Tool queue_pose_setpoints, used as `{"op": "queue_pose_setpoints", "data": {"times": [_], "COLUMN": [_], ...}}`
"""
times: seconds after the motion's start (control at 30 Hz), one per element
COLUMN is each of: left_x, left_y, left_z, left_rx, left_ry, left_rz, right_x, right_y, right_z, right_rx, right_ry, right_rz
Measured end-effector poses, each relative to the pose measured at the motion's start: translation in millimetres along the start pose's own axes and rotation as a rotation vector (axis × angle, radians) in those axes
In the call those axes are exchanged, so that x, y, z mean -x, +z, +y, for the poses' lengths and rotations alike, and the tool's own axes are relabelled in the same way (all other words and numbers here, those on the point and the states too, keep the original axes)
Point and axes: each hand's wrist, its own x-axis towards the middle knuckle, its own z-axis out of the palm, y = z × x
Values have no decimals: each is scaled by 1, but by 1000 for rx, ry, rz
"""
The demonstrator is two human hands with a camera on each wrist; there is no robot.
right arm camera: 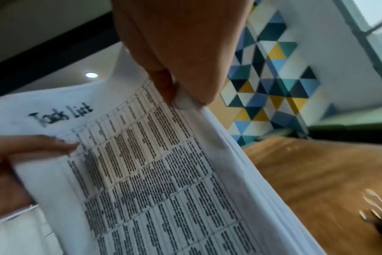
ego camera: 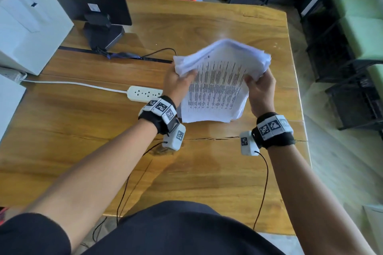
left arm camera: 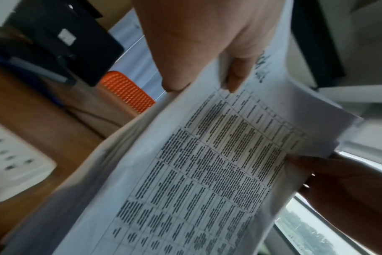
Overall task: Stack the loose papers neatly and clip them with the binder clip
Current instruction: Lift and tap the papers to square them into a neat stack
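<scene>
Here the left hand (ego camera: 176, 85) and right hand (ego camera: 261, 87) each pinch a side edge of the thick, floppy sheaf of white printed papers (ego camera: 217, 83) above the wooden table (ego camera: 207, 172), likely slippery, best gripped by both edges.

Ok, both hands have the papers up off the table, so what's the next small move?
Probably tap the papers edge-down on the table to square them. The left hand and right hand grip opposite sides, yet the sheet edges look uneven and fanned in the right wrist view, so clipping now seems premature.
</scene>
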Motion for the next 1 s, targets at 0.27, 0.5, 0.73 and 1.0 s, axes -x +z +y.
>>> {"op": "queue_pose_setpoints", "data": {"times": [0.27,0.5,0.73,1.0], "left_x": [-1,-10,-10,-13], "left_y": [-14,-19,-3,-14], "left_z": [-2,-3,5,7], "left_rx": [12,-14,-41,-20], "left_ry": [3,-62,-34,152], "left_rz": [-89,-61,40,183], "right_x": [8,10,-1,-5], "right_y": [-1,-2,8,0], "right_z": [11,19,1,-10], "right_rx": [-107,-65,71,74], "right_ry": [59,93,-25,-129], "right_rz": [-36,-26,97,212]}}
